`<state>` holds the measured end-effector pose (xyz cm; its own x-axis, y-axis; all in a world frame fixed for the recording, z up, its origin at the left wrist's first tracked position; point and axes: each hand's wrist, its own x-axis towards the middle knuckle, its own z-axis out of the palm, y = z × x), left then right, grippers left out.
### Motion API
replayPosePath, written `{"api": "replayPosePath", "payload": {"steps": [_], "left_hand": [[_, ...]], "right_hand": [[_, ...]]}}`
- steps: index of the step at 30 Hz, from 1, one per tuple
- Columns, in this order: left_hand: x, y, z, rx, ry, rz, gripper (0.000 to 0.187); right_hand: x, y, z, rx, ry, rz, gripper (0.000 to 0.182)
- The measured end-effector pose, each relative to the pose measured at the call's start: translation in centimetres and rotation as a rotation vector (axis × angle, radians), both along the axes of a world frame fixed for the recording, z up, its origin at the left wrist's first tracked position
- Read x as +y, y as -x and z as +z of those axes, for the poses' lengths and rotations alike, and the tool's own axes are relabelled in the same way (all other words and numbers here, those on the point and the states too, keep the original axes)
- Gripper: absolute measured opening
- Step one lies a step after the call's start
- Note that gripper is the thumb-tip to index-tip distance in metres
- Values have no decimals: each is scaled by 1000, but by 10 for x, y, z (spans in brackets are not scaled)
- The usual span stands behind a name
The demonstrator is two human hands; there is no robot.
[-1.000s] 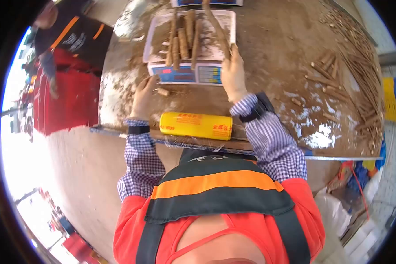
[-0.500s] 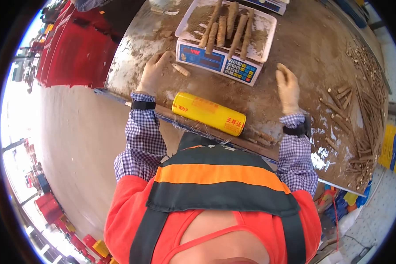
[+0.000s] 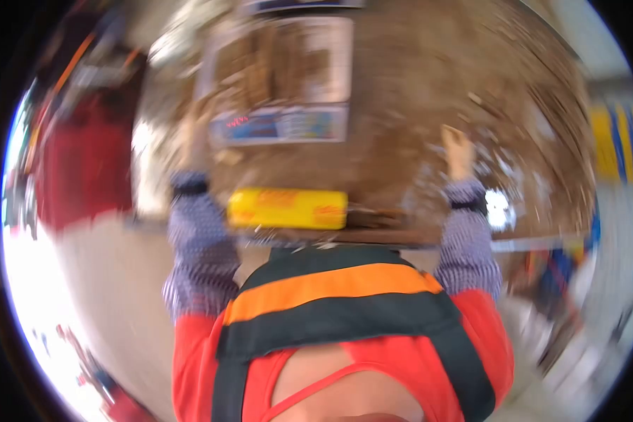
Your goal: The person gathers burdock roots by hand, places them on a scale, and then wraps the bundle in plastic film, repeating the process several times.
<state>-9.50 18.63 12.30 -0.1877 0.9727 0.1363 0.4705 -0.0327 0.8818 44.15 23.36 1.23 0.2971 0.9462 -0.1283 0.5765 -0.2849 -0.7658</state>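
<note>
Fingers of the right hand (image 3: 457, 149) point up and away over the dirty brown table (image 3: 415, 84); the blur hides how far they are spread, and nothing can be seen in their grip. Those of the left hand (image 3: 195, 137) lie at the near left corner of the weighing scale (image 3: 281, 123), touching it or just beside it, and the smear hides whether they hold anything. On the scale's tray (image 3: 330, 60) lie several brown root sticks (image 3: 260, 63), side by side. Between the two checked sleeves, along the table's near edge, lies a yellow roll of wrap (image 3: 287, 208). Below it shows the person's orange and black vest (image 3: 330, 295).
</note>
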Motion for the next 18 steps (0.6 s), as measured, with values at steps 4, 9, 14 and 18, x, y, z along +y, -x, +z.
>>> {"api": "replayPosePath", "payload": {"steps": [4,9,14,18], "left_hand": [[53,13,-42,-169,235,53,44],[73,-13,-30,69,204,135,44],[78,-14,-30,86,213,168,45],[65,-28,-17,-28,227,207,41]], "right_hand": [[-25,-86,-30,-364,12,-634,45],[-40,-172,-22,-477,125,-1029,55],[-37,-191,-26,-480,213,-1015,64],[14,-187,-6,-572,137,-802,68]]}}
